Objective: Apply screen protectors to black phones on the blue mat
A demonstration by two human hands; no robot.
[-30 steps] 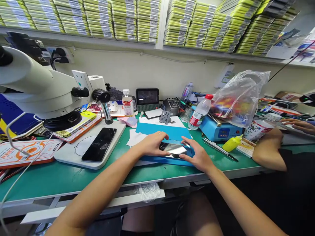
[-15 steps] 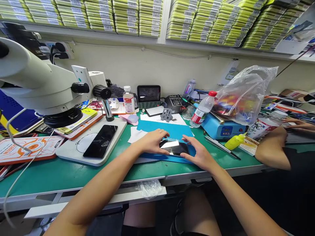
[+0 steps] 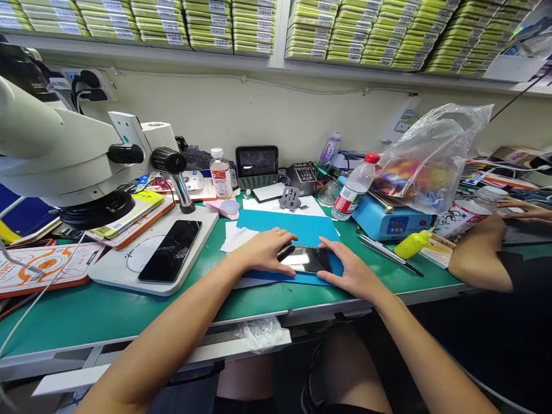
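Note:
A smartphone [image 3: 308, 259] with a dark, glossy screen lies lengthwise, face up, on a blue mat [image 3: 287, 224]. My left hand [image 3: 269, 250] holds its left end, thumb at the near edge and fingers over the far edge. At the right end my right hand [image 3: 349, 267] grips it between thumb and fingers. A white sheet [image 3: 235, 236] sticks out left of the mat. Further left, a second black smartphone [image 3: 170, 252] rests on the microscope's pale base [image 3: 110, 270].
A microscope [image 3: 64, 144] looms at the left. To the right are tweezers [image 3: 388, 253], a yellow squeeze bottle [image 3: 414, 242], a blue device [image 3: 388, 221] and a red-capped bottle [image 3: 356, 187]. A grey stand [image 3: 291, 198] is behind the mat. Another person's arm [image 3: 478, 247] rests at far right.
The view has shifted slightly. My hands keep hold of the smartphone, and the bright reflection on its screen has changed, as if its tilt differs a little.

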